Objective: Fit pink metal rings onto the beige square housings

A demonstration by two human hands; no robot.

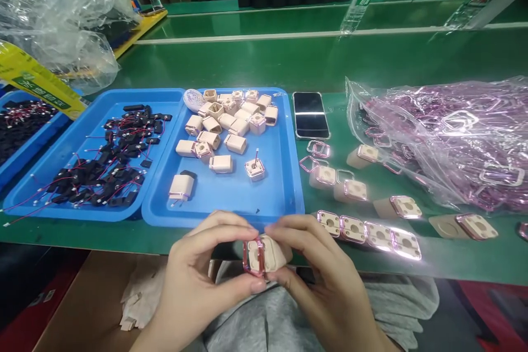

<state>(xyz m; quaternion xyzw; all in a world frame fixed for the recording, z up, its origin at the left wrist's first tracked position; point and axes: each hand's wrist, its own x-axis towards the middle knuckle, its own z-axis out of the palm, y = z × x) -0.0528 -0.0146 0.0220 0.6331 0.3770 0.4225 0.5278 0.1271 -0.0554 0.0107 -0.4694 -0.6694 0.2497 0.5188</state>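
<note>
Left hand (200, 269) and right hand (324, 269), we note, both pinch at the near edge of the green table (231, 66), just before the blue tray (235, 195). We find the beige housing (277, 253) in the right, the smaller pink frame (260, 256) at its end in the left.

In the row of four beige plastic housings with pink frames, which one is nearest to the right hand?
The leftmost beige, pink-framed plastic housing: it lies beside the right hand; the other three continue farther right.

Twelve o'clock: green table (247, 60). Ten: white oval (193, 100) with purplish pattern. Nine: blue tray (97, 115), black parts (78, 184). Three: shiny pink frames (437, 104). Six: beige block (279, 253) with glossy pink rim (260, 254), grey cloth (256, 319).
</note>
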